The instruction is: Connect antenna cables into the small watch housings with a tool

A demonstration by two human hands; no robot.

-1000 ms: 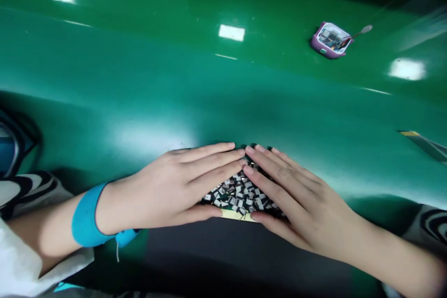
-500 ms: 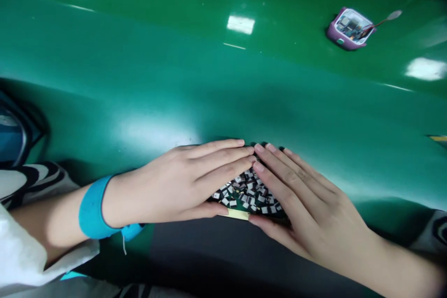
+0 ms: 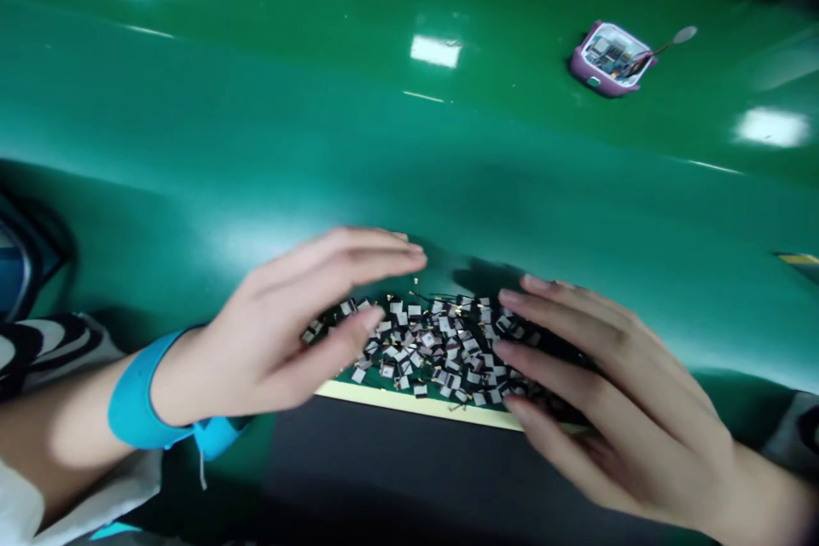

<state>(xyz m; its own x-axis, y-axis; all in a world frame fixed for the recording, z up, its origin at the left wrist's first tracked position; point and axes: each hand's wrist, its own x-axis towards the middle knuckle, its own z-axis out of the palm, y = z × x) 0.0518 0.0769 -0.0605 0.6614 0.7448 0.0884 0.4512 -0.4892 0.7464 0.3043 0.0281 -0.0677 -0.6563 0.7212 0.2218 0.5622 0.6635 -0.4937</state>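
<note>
**Pulled apart, and nothing held**

Since the earlier frame the two hands have drawn away from each other. They lay flat with fingertips meeting over the pile; now the left hand (image 3: 287, 333) has gone back to the left and the right hand (image 3: 614, 384) to the right, both blurred with motion. The heap of tiny black-and-white chips (image 3: 422, 350) lies uncovered between them, flecked with gold-coloured bits, right in front of the person.

Neither hand is clenched. Both stand open with fingers loosely curved, grasping nothing. The left fingers hang at the heap's left side, the right ones at its right edge — whether they touch any chips, I cannot tell.

A pale yellow strip (image 3: 409, 403) runs along the heap's near edge, at the border of the green mat (image 3: 384, 145). Far off to the right sits a purple-rimmed tray (image 3: 601, 60) of electronic parts, a thin spoon (image 3: 671, 38) jutting out. A blue wristband (image 3: 144, 401) circles the left wrist.
</note>
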